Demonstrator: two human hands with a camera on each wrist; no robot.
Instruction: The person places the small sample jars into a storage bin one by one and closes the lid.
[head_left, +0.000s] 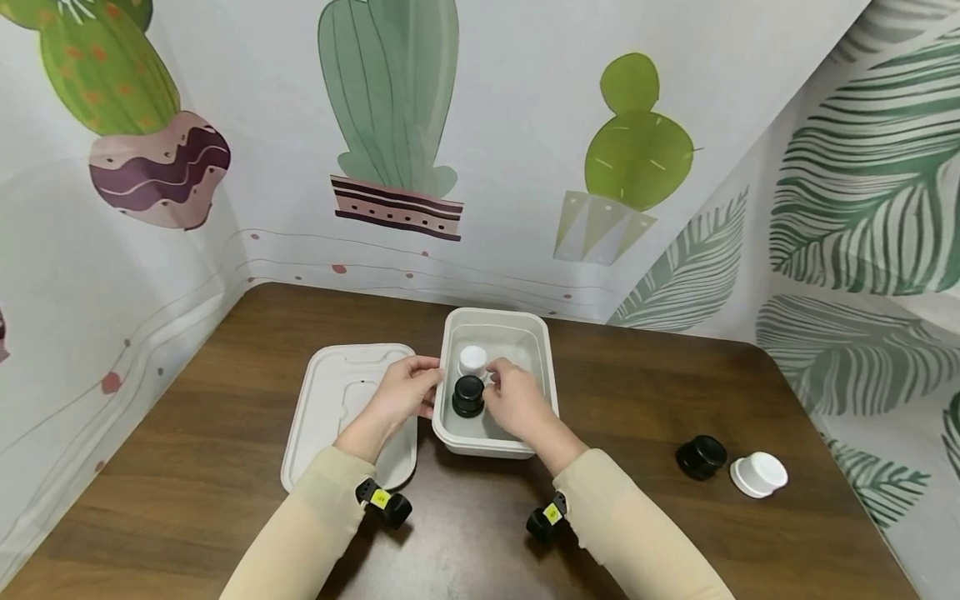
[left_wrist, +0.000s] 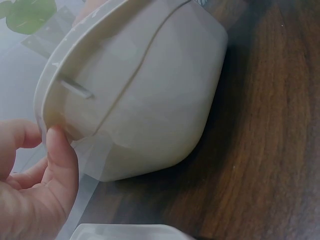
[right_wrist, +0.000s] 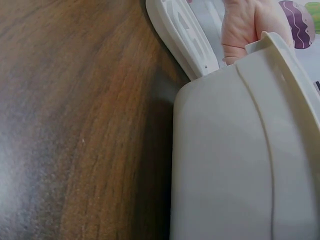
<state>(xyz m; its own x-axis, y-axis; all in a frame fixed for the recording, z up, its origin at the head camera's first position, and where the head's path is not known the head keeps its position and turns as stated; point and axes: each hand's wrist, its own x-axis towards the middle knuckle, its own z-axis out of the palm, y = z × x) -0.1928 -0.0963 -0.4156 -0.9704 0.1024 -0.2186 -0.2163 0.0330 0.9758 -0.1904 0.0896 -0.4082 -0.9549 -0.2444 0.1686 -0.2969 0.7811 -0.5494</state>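
Pinching plastic bin [head_left: 517, 335] rim w/ L hand [head_left: 400, 389]; R hand [head_left: 519, 406] inside by wht piece [head_left: 472, 359] & blk piece [head_left: 468, 395] (can't tell if gripping). Bin's on desk [head_left: 622, 400], beside lid [head_left: 330, 392].

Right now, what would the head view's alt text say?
A person's right hand is inside a pale box, by a black tub and a white tub, while the left hand grips the box. On the wooden table, a lid lies left, two more tubs right.
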